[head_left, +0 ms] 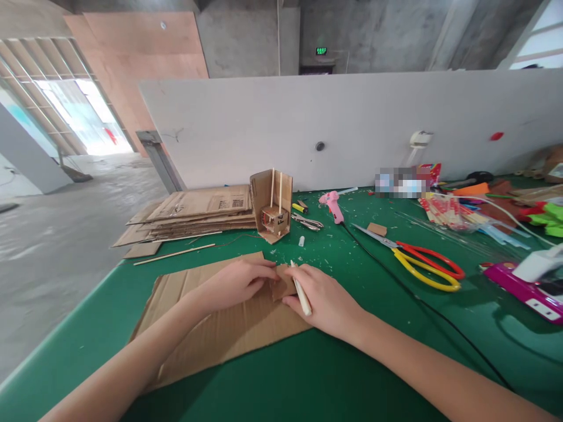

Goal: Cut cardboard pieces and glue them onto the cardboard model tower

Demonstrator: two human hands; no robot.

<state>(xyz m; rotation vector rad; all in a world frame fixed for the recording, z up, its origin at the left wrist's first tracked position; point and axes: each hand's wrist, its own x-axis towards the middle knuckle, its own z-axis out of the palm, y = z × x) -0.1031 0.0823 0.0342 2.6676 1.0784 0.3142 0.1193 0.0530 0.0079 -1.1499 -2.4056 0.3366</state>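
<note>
A large flat sheet of cardboard lies on the green table in front of me. Above its right part is a small cardboard piece, between my two hands. My left hand pinches that piece at its left edge, fingers bent. From the other side, my right hand grips its right edge with thumb and fingers. A slim white pen is also tucked in my right hand, slanting across the fingers. The pen's narrow end points away from me. My right fingertips are partly hidden behind the pen.
Behind the sheet stands a cardboard model with sticks, beside stacked cardboard. Pliers, a pink glue gun with black cord and large red-and-yellow-handled scissors lie to the right. A purple power strip sits far right.
</note>
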